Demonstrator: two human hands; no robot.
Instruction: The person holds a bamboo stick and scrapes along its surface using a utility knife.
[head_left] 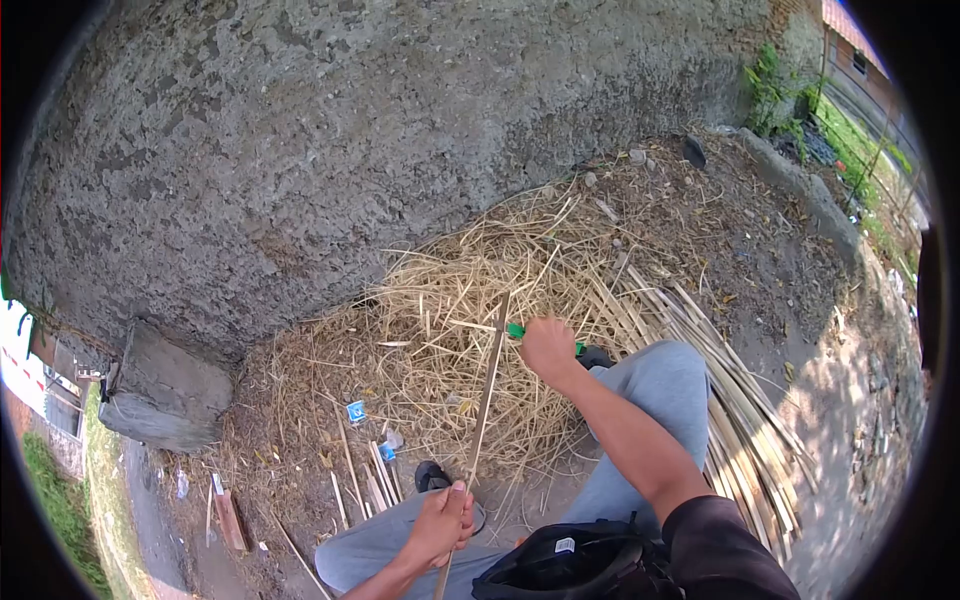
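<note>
Your left hand [440,525] has its fingers closed on a long, thin brown strip [487,385]. Your right hand [549,350] grips a bright green handle [515,330] beside it.

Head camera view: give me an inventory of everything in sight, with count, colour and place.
Rough wall: one, grey, across the back
Shavings heap: one, straw-coloured, before the wall
Long split strips: many, pale tan, right of the legs
Held strip: one, brownish, upright between the legs
Green item: one, mostly hidden in the right hand
Small wrapper: one, blue and white, left ground
Flat board: one, reddish-brown, lower left
Block: one, grey, left by the wall
Bag: one, black, at the lap
Plants: several, green, upper right
Trouser legs: two, grey
Shoes: two, dark
Hands: two, bare; left on the strip, right on the green item
</note>
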